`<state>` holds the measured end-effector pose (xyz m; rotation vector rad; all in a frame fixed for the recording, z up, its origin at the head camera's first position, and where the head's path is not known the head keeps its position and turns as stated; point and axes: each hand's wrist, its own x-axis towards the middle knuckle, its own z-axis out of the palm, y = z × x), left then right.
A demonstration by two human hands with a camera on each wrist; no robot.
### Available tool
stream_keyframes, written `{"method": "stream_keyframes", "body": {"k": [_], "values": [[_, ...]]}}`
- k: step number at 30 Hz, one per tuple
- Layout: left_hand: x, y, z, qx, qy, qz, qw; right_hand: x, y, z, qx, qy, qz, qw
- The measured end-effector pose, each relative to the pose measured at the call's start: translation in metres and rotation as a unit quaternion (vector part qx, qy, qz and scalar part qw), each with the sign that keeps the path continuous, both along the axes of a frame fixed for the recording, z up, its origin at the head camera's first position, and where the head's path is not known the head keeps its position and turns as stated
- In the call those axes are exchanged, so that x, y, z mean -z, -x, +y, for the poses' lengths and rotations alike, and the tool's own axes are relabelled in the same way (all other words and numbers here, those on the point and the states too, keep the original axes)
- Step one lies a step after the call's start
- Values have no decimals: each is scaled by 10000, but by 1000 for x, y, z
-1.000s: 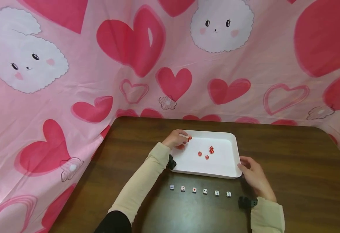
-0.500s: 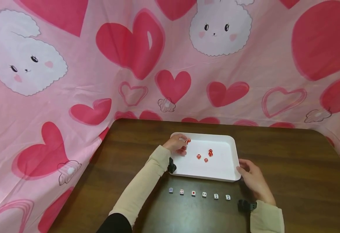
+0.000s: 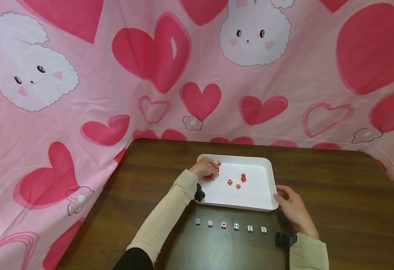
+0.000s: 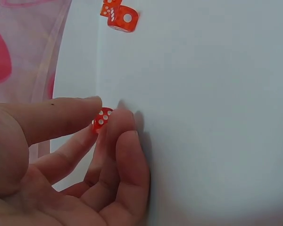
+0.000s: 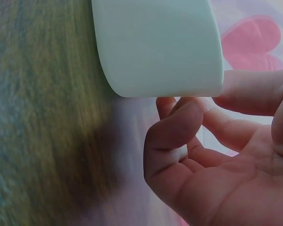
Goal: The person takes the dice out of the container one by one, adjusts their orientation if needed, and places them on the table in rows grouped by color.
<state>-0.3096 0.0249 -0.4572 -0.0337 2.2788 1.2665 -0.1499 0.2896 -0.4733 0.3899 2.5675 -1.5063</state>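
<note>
My left hand (image 3: 206, 169) is over the left side of a white tray (image 3: 254, 197). In the left wrist view its thumb and fingertips pinch a red die (image 4: 103, 120) with white pips, partly hidden by the fingers. Two more red dice (image 4: 123, 20) sit against each other by the tray wall, beyond the fingertips. Several other red dice (image 3: 229, 182) lie around the tray's middle. At the tray's right side, my right hand (image 3: 295, 208) holds the edge, thumb on the rim and fingers curled against the outside of the wall, as the right wrist view shows.
In front of the tray, a row of several white dice (image 3: 223, 225) lies on the dark wooden table (image 3: 345, 202). A pink curtain (image 3: 170, 131) with hearts and rabbit faces hangs behind and to the left of the table.
My left hand has drawn a red die a little toward me, away from those by the far left wall. My right hand keeps its hold on the tray. The head view has shifted slightly.
</note>
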Motion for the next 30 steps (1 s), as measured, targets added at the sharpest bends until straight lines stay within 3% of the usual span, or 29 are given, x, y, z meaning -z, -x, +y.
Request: {"method": "stream_keyframes", "body": {"k": [14,30], "values": [[-2,-3,1,183,477,162,9986,-1,-2,0,-14,40,40,10000],[-2,-5,3,70,455,104,9989,0,-1,2,-24,106,46,9999]]}}
